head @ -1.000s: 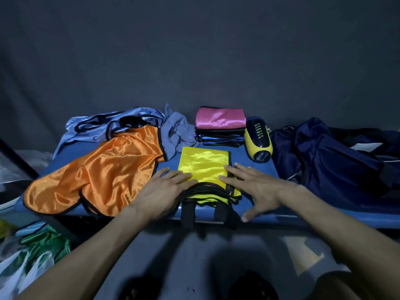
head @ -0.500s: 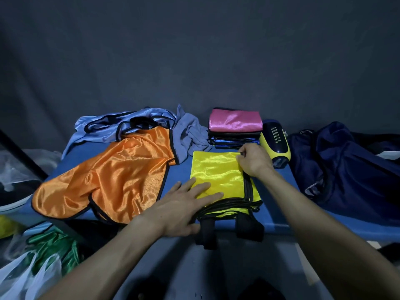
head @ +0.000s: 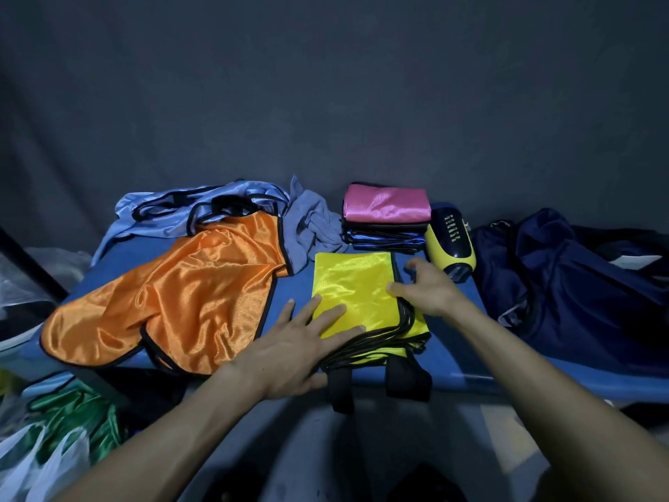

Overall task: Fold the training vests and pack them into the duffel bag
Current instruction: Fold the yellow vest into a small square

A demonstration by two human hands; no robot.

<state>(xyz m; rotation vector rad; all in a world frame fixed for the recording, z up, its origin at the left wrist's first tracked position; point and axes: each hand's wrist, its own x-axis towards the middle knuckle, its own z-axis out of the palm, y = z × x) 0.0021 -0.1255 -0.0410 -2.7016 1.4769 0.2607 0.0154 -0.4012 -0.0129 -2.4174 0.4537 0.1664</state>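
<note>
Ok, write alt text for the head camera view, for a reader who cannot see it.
A person's left hand presses flat on a folded yellow vest on a blue table, while the right hand rests at its right edge. An unfolded orange vest lies left, a pink-topped folded stack behind, a navy duffel bag right.

Yellow vest [head: 356, 288]: folded flat, black trim, near table edge, centre | Orange vest [head: 173, 302]: unfolded, spread at left | Blue vests [head: 202, 211]: crumpled, far left | Folded stack [head: 385, 221]: pink on top, far centre | Duffel bag [head: 564, 284]: navy, slumped at right
</note>
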